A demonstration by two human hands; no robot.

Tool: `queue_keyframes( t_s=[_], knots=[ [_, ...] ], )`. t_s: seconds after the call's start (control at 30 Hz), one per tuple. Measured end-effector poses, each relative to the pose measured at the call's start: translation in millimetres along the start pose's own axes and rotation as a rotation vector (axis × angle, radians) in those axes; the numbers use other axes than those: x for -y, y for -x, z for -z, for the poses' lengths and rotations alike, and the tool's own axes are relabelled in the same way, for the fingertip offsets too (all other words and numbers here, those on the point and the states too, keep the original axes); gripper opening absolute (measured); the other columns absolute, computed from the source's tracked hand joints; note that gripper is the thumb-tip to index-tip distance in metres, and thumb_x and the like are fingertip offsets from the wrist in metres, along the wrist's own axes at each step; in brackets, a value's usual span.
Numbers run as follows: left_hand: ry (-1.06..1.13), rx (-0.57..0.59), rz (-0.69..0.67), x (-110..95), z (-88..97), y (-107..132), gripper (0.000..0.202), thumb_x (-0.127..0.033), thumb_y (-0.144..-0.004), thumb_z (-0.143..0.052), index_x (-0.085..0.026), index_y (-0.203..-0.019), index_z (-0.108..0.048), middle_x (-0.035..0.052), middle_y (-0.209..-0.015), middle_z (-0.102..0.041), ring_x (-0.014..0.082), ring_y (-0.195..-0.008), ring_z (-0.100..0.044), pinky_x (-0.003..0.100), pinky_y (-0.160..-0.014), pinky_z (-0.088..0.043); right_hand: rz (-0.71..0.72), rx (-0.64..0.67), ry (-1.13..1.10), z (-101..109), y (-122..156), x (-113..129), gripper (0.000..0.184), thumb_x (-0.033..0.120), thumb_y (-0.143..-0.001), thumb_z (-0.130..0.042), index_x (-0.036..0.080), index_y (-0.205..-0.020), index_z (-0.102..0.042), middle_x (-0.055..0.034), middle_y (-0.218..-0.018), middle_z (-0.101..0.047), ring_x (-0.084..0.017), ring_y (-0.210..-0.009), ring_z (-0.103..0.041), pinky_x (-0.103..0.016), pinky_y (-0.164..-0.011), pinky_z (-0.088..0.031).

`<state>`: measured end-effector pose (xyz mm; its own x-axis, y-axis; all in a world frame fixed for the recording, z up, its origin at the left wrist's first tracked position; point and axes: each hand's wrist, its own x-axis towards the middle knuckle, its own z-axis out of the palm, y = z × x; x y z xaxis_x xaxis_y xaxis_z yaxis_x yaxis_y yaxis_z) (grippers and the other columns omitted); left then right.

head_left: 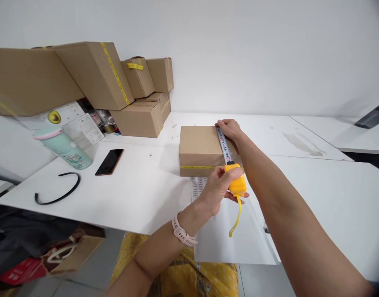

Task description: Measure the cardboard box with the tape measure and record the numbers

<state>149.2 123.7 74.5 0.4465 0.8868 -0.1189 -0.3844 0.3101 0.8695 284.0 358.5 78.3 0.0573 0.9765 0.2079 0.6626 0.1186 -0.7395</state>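
The tape measure is located at the near edge of a box on the white table. Its metal strip points away from the person, crossing the box's right portion front to back, with a slight lean left toward the far end. The box's front face is longest left to right. Left hand: clamped on the case, thumb on top. Right hand: fingers bent at the strip's far end, by the box's back edge; whether they pinch it, cannot tell. Materials: case yellow, blocky with rounded corners; strip pale, narrow, printed with black numerals; strap yellow, thin, hanging toward the person; box plain brown cardboard, smooth, rectangular, yellow sealing tape along its front.
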Motion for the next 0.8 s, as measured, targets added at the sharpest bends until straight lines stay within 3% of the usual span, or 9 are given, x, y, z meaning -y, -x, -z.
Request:
queue_keyframes(
  t_s=[0.13, 0.2, 0.3, 0.37, 0.47, 0.57, 0.67, 0.8],
  knots=[
    [-0.072, -0.062, -0.099, -3.4, 17.0, 21.3, 0.058, -0.056, -0.070, -0.080, -0.020, -0.107, -0.053, 0.0023, -0.093, -0.062, 0.0176, -0.067, -0.070, 0.027, -0.052, -0.056, 0.001, -0.019, -0.247, 27.3, 8.3, 0.1, 0.044, 0.058, -0.094, -0.053, 0.025, -0.117, -0.070, -0.0076, -0.123, -0.072, -0.026, -0.109, -0.065, -0.038, -0.093, -0.051],
    [-0.156, -0.132, -0.238, -4.6, 37.7, 38.9, 0.061, -0.049, -0.071, -0.083, -0.023, -0.115, -0.052, 0.0032, -0.102, -0.065, 0.0161, -0.072, -0.069, 0.028, -0.058, -0.058, -0.005, -0.094, -0.355, 48.9, 20.9, -9.4, 0.050, 0.062, -0.096, -0.049, 0.026, -0.128, -0.065, -0.0091, -0.128, -0.070, -0.023, -0.111, -0.065, -0.036, -0.093, -0.052],
    [-0.297, -0.346, -0.404, -3.9, 78.6, 59.4, 0.066, -0.041, -0.071, -0.086, -0.025, -0.124, -0.050, 0.0019, -0.103, -0.066, 0.0157, -0.080, -0.068, 0.030, -0.071, -0.061, -0.064, -0.203, -0.298, 74.9, 56.1, -35.9, 0.061, 0.070, -0.095, -0.046, 0.019, -0.121, -0.068, -0.0143, -0.112, -0.074, -0.024, -0.098, -0.068, -0.036, -0.087, -0.054],
    [-0.337, -0.448, -0.411, -2.9, 103.9, 63.2, 0.065, -0.042, -0.072, -0.084, -0.025, -0.124, -0.050, 0.0017, -0.104, -0.066, 0.0167, -0.081, -0.069, 0.031, -0.069, -0.061, -0.110, -0.154, -0.212, 81.9, 86.1, -53.7, 0.073, 0.078, -0.092, -0.041, 0.018, -0.121, -0.070, -0.0143, -0.097, -0.074, -0.025, -0.085, -0.068, -0.037, -0.079, -0.055],
    [-0.316, -0.426, -0.307, -5.1, 127.1, 55.1, 0.059, -0.049, -0.074, -0.079, -0.021, -0.118, -0.052, 0.0026, -0.105, -0.064, 0.0178, -0.073, -0.072, 0.029, -0.058, -0.059, -0.140, 0.003, -0.203, 79.4, 124.2, -64.3, 0.080, 0.082, -0.091, -0.035, 0.022, -0.134, -0.065, -0.0120, -0.095, -0.074, -0.026, -0.083, -0.069, -0.037, -0.075, -0.057],
    [-0.290, -0.375, -0.271, -18.7, 131.8, 40.6, 0.060, -0.051, -0.069, -0.080, -0.019, -0.112, -0.053, 0.0026, -0.103, -0.064, 0.0165, -0.065, -0.071, 0.028, -0.052, -0.057, -0.079, 0.024, -0.225, 75.7, 137.4, -51.8, 0.075, 0.080, -0.091, -0.042, 0.026, -0.139, -0.062, -0.0113, -0.117, -0.072, -0.027, -0.099, -0.068, -0.036, -0.077, -0.058],
    [-0.287, -0.340, -0.346, -45.5, 128.2, 27.5, 0.057, -0.050, -0.068, -0.079, -0.019, -0.108, -0.054, 0.0016, -0.097, -0.065, 0.0154, -0.062, -0.071, 0.025, -0.048, -0.055, -0.008, -0.054, -0.174, 81.3, 126.1, -29.5, 0.070, 0.075, -0.088, -0.055, 0.028, -0.141, -0.061, -0.0100, -0.120, -0.071, -0.028, -0.103, -0.065, -0.036, -0.077, -0.055],
    [-0.294, -0.293, -0.397, -85.0, 124.8, 12.0, 0.049, -0.050, -0.071, -0.078, -0.019, -0.103, -0.056, 0.0009, -0.090, -0.065, 0.0132, -0.057, -0.068, 0.025, -0.047, -0.053, 0.006, -0.133, -0.033, 91.6, 94.5, -9.6, 0.058, 0.074, -0.085, -0.060, 0.022, -0.106, -0.075, -0.0108, -0.104, -0.072, -0.028, -0.095, -0.065, -0.039, -0.079, -0.051]
  ],
)
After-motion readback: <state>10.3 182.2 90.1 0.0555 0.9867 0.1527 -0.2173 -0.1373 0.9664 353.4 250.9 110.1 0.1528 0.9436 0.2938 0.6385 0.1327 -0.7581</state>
